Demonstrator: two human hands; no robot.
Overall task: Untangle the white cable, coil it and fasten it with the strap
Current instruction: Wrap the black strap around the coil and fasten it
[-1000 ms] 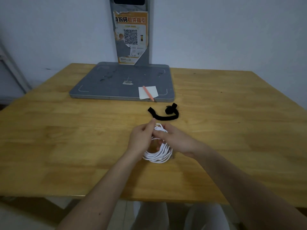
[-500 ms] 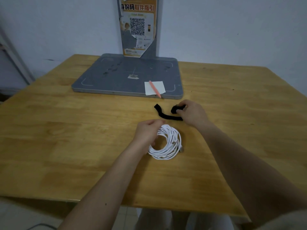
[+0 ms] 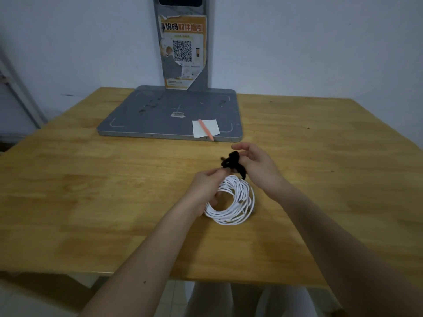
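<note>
The white cable (image 3: 231, 203) is wound into a round coil that rests on the wooden table (image 3: 91, 191) near its middle. My left hand (image 3: 206, 188) grips the coil at its left and upper side. The black strap (image 3: 233, 163) is lifted off the table just above the coil's far edge. My right hand (image 3: 256, 163) pinches the strap, and one strap end hangs down toward the coil.
A grey flat base (image 3: 160, 113) with an upright post and a QR-code poster (image 3: 183, 51) stands at the back of the table. A white paper slip (image 3: 206, 128) and an orange pen (image 3: 206, 130) lie on its front right corner.
My right hand left the coil, reached back to the black strap on the table, picked it up and brought it to the coil's far edge. My left hand kept holding the coil.
</note>
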